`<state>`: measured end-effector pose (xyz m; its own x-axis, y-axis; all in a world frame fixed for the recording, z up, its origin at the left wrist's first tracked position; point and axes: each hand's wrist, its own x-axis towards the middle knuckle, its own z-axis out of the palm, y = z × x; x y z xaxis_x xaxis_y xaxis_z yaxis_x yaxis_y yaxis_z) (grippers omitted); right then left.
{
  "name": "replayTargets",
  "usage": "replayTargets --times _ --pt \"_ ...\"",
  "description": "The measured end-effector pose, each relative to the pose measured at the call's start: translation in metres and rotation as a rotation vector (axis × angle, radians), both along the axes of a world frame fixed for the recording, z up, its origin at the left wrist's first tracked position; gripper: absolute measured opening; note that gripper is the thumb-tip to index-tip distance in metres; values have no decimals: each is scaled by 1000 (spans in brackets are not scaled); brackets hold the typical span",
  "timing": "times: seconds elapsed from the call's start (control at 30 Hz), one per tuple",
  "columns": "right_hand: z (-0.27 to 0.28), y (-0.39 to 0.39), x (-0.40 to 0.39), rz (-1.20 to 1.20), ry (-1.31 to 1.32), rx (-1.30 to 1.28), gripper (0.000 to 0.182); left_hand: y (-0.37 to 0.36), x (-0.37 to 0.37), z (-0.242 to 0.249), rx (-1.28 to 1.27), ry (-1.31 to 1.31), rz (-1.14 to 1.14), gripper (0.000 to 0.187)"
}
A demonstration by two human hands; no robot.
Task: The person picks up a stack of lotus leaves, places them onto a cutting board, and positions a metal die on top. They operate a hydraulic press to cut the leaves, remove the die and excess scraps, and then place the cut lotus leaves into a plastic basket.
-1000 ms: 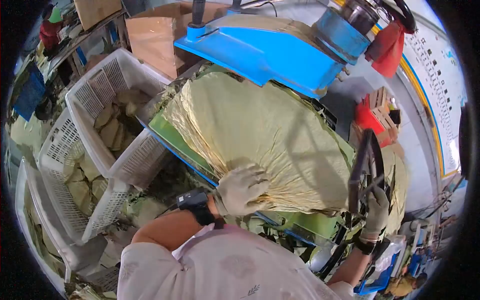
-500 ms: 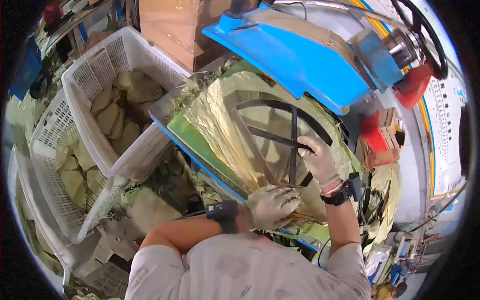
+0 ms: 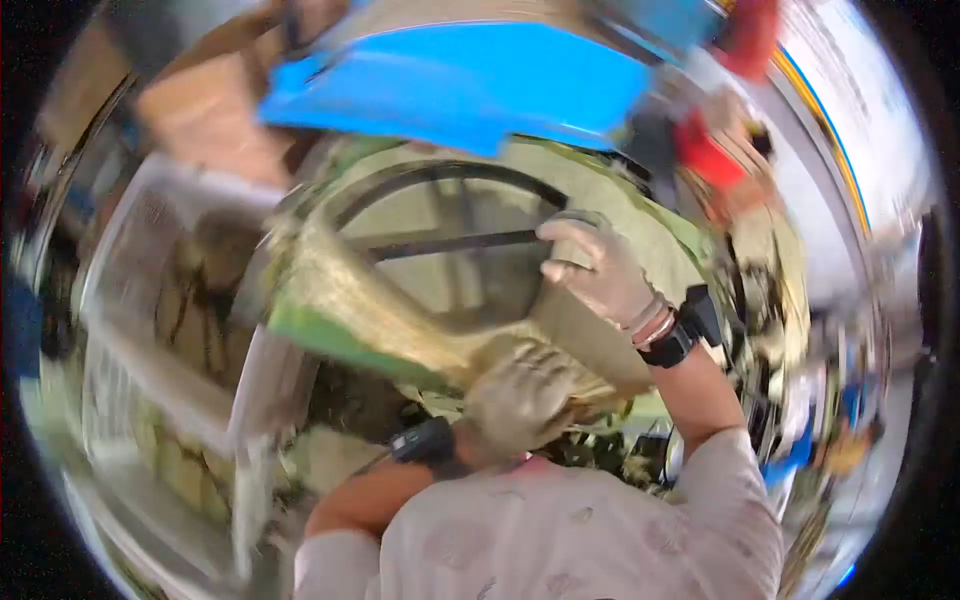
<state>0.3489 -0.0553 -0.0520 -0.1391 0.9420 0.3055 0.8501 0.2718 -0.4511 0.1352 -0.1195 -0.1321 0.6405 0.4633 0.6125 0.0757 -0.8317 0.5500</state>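
Observation:
A fan-shaped cutting die (image 3: 450, 243), a dark curved frame with crossing bars, lies on a stack of thin pale yellow-green leaf-like sheets (image 3: 385, 315). My right hand (image 3: 600, 270), in a whitish glove, grips the die at its right side, with thumb and fingers around the end of a bar. My left hand (image 3: 520, 395), also gloved, is curled over the near edge of the sheets, close to the die's lower corner. Motion blurs its fingers, and their undersides are hidden. Under the sheets, a green board (image 3: 340, 345) shows at the left.
A blue machine head (image 3: 470, 85) overhangs the far side of the stack. White plastic crates (image 3: 265, 390) with cut pieces stand at the left, beside a cardboard box (image 3: 210, 115). At the right are red boxes (image 3: 708, 150) and more hanging sheets (image 3: 770, 280).
The view has swung and blurred, so the machine and crates appear shifted left. My right hand stays on the die. My left fingers, spread flat earlier, now look curled over the sheets' edge.

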Motion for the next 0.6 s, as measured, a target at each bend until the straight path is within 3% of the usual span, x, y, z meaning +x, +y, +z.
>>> replayTargets --times 0.03,0.07,0.17,0.2,0.23,0.3,0.43,0.53,0.6 --pt "7 -20 15 42 2 31 40 -2 1 -2 24 -1 -115 52" --pt "7 -39 33 4 21 66 39 -2 1 -6 39 42 -57 52" --pt "20 -113 83 -289 135 -36 35 0 10 -3 104 -15 -1 49" --pt "21 -140 97 -477 48 -43 33 -3 10 -4 150 -11 16 50" --pt "-30 -162 145 -501 381 79 31 -4 9 -5 197 -4 49 50" --pt "-27 -205 177 -834 49 82 32 -4 6 -9 208 75 3 52" --pt "-82 -286 273 -1284 -105 -46 28 -6 9 -9 246 89 24 53" --pt "-108 -306 315 -1345 -63 -142 32 -5 7 -9 279 108 51 50" --pt "-137 -300 354 -1299 227 -208 36 -4 13 -7 275 108 47 49"
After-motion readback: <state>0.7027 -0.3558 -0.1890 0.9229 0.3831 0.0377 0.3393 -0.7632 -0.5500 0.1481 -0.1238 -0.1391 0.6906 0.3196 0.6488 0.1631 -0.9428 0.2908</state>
